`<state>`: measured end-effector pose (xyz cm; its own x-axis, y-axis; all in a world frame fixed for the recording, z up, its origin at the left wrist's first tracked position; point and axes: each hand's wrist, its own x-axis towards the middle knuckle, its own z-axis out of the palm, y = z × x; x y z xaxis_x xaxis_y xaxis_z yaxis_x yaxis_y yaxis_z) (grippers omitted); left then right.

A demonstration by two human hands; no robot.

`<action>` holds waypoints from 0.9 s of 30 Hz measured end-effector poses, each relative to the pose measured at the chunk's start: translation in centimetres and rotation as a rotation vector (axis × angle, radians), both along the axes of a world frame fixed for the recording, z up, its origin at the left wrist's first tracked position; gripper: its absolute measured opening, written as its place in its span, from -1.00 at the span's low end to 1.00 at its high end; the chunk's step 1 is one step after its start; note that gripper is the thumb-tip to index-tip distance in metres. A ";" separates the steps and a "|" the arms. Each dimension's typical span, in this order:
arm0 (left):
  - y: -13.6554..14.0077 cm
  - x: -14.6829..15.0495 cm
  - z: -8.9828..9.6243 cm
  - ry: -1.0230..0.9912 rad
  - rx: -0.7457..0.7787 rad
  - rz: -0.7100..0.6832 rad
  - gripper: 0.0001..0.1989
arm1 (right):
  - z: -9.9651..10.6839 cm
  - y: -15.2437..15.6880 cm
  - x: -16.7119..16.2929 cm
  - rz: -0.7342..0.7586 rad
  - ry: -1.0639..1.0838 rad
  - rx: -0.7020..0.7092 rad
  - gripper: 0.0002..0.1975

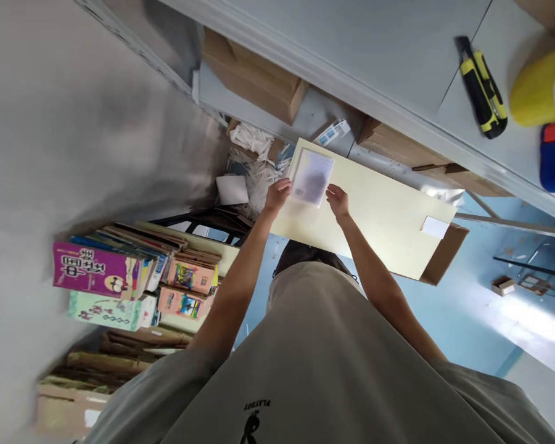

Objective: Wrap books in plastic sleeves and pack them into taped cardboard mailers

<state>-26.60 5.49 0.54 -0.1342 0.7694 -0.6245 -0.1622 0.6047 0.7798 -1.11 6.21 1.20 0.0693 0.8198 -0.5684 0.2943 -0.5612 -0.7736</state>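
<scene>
A flat, pale rectangular packet that looks wrapped in clear film, with a small barcode-like mark at its lower left corner, is at the left end of a cream-coloured board. My left hand has its fingers closed at the packet's left edge. At the right edge, my right hand pinches with bent fingers. Whether the packet rests on the board or is slightly raised, I cannot tell. A small white card or slip lies near the board's right end.
White scraps fill the space left of the board. Stacked books stand at the left, above cardboard. A shelf overhead holds a yellow-black utility knife and yellow tape. Brown boxes are beneath it.
</scene>
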 end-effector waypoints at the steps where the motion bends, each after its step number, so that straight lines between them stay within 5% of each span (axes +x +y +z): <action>1: -1.1 0.0 0.7 -0.005 -0.031 0.041 -0.72 | 0.7 -0.4 0.2 -0.027 -0.008 -0.003 -0.39; 5: -5.8 0.9 3.9 0.046 0.053 0.105 -0.78 | 3.8 -2.4 0.9 0.005 0.043 0.054 -0.43; 10: -12.4 2.4 8.4 0.095 0.168 0.181 -0.59 | 8.0 -6.7 1.6 0.194 0.110 0.191 -0.46; 17: -26.4 4.2 14.5 0.199 0.214 0.456 -0.41 | 11.1 -15.8 -0.2 0.410 0.277 0.191 -0.43; 22: -35.8 4.4 17.0 0.267 0.208 0.603 -0.34 | 12.3 -21.4 -2.7 0.576 0.363 0.162 -0.42; 27: -42.2 2.7 18.0 0.208 0.286 0.811 -0.30 | 13.2 -25.7 -5.3 0.735 0.399 0.188 -0.39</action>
